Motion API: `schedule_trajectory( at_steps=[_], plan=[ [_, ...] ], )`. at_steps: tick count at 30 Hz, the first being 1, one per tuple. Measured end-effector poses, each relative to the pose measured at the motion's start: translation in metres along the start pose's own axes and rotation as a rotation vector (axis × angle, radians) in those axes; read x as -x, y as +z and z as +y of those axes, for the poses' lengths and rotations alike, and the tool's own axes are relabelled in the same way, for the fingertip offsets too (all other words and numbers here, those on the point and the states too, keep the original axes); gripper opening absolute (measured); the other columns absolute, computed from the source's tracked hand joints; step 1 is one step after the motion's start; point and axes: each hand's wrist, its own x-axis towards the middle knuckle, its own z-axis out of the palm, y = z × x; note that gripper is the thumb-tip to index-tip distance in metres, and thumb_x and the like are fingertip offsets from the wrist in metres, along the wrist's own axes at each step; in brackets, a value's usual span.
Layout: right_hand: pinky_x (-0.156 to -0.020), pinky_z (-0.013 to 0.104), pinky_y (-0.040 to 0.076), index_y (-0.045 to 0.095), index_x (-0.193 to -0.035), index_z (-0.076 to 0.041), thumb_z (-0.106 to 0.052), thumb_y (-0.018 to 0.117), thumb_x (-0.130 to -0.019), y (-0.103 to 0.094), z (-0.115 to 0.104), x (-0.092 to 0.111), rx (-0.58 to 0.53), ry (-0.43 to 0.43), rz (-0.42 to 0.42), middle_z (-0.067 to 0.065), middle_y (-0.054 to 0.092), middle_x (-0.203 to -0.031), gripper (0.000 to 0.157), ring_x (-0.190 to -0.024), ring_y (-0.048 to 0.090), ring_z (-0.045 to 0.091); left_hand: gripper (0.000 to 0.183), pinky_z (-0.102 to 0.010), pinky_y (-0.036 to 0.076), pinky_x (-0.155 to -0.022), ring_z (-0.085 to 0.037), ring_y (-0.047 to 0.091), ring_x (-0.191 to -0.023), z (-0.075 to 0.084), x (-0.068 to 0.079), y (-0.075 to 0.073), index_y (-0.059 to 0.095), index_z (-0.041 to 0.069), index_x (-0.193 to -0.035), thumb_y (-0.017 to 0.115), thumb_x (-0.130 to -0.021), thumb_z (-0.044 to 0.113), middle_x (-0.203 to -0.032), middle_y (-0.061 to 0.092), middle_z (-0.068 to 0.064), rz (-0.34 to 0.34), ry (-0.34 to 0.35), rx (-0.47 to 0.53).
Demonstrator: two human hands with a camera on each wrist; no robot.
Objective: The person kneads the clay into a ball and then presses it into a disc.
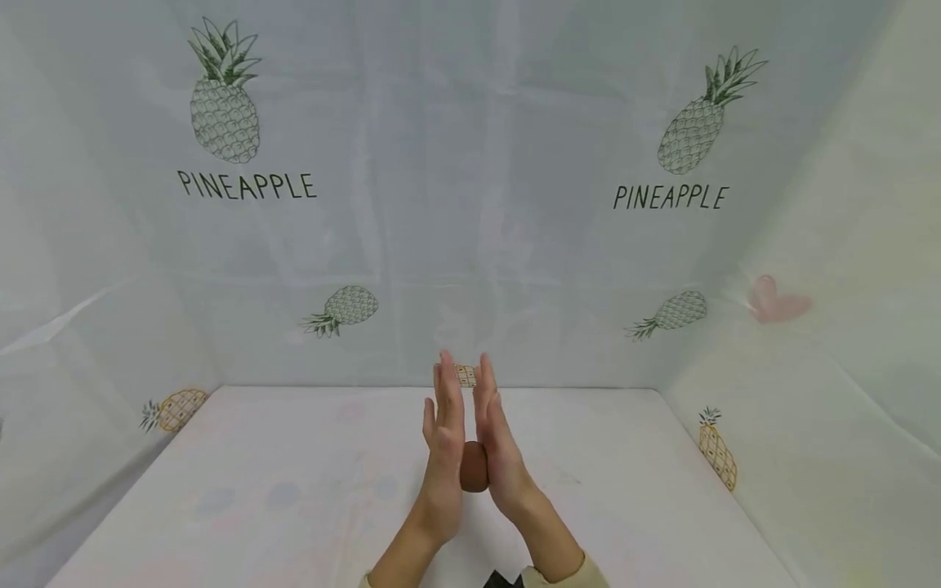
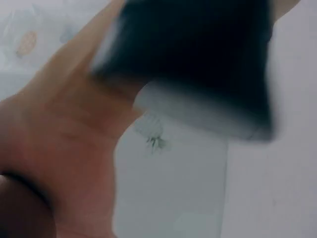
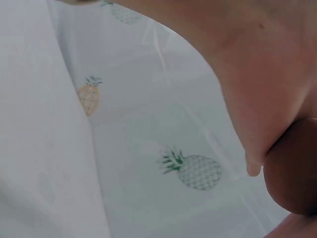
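A smooth brown rounded lump [image 1: 474, 467] sits pressed between the palms, near the heels of the hands. My left hand [image 1: 444, 457] lies against its left side, fingers straight and pointing up and away. On the other side my right hand [image 1: 506, 461] mirrors it, palm flat to the lump and fingers extended. The fingertips of the two hands stand apart. In the left wrist view the lump [image 2: 22, 210] shows at the lower left corner against a palm. The right wrist view has the lump [image 3: 293, 168] at its right edge, between both hands.
Below the hands spreads a white table [image 1: 294, 474] with faint coloured patches. Pale sheeting [image 1: 470, 204] printed with pineapples encloses its back and sides. A dark blurred block [image 2: 198, 54] covers the upper part of the left wrist view.
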Motion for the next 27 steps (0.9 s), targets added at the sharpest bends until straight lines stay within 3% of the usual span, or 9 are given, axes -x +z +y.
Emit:
schedule_trajectory(
  at_steps=[4,7,11,15,22,27],
  plan=[
    [-0.126,0.064,-0.015,-0.012,-0.166,-0.049,-0.052,0.001,-0.114,0.011,0.001,0.004,0.023,0.059,-0.073,-0.015,-0.013,-0.176,0.054,-0.164,-0.015,0.025,0.067,-0.061,-0.029,-0.117,-0.008,-0.025,-0.16,-0.003,-0.004,-0.014,-0.014,0.035,-0.169,-0.004,-0.108,0.062,-0.176,-0.021,0.014,0.057,-0.037,0.005],
    [-0.124,0.067,-0.015,-0.012,-0.165,-0.05,-0.051,0.0,-0.113,0.017,-0.006,0.008,0.026,0.025,-0.098,-0.016,-0.015,-0.175,0.054,-0.163,-0.016,0.025,0.067,-0.06,-0.031,-0.116,-0.007,-0.027,-0.159,-0.01,-0.009,-0.02,-0.016,0.038,-0.168,-0.004,-0.107,0.064,-0.175,-0.023,0.016,0.08,-0.066,0.013],
    [-0.119,0.072,-0.019,-0.014,-0.166,-0.047,-0.049,-0.001,-0.112,0.017,-0.016,0.012,0.044,-0.078,-0.077,-0.015,-0.017,-0.175,0.056,-0.163,-0.018,0.02,0.064,-0.062,-0.032,-0.114,-0.008,-0.03,-0.158,-0.021,-0.01,-0.017,-0.02,0.038,-0.166,-0.003,-0.108,0.061,-0.174,-0.028,0.014,0.038,-0.108,0.034],
    [-0.118,0.071,-0.022,-0.018,-0.167,-0.044,-0.048,-0.004,-0.112,0.009,-0.021,0.012,0.044,-0.146,-0.024,-0.014,-0.019,-0.175,0.057,-0.162,-0.019,0.019,0.063,-0.062,-0.031,-0.115,-0.008,-0.029,-0.159,-0.022,-0.007,-0.005,-0.019,0.038,-0.166,-0.001,-0.11,0.058,-0.173,-0.028,0.017,-0.015,-0.124,0.057],
    [-0.118,0.071,-0.023,-0.02,-0.166,-0.043,-0.054,-0.003,-0.111,-0.008,-0.013,0.005,0.05,-0.15,0.046,-0.016,-0.023,-0.174,0.059,-0.162,-0.021,0.022,0.063,-0.064,-0.031,-0.114,-0.018,-0.029,-0.16,-0.009,0.0,0.009,-0.017,0.034,-0.168,-0.001,-0.111,0.054,-0.174,-0.026,0.016,-0.052,-0.066,0.068],
    [-0.116,0.072,-0.025,-0.022,-0.166,-0.04,-0.057,-0.002,-0.111,-0.007,0.0,-0.001,0.014,-0.083,0.018,-0.016,-0.028,-0.172,0.061,-0.16,-0.027,0.025,0.065,-0.065,-0.032,-0.113,-0.015,-0.028,-0.16,-0.005,0.001,0.003,-0.017,0.032,-0.168,-0.004,-0.109,0.058,-0.175,-0.025,0.012,-0.038,-0.029,0.036]
  ],
)
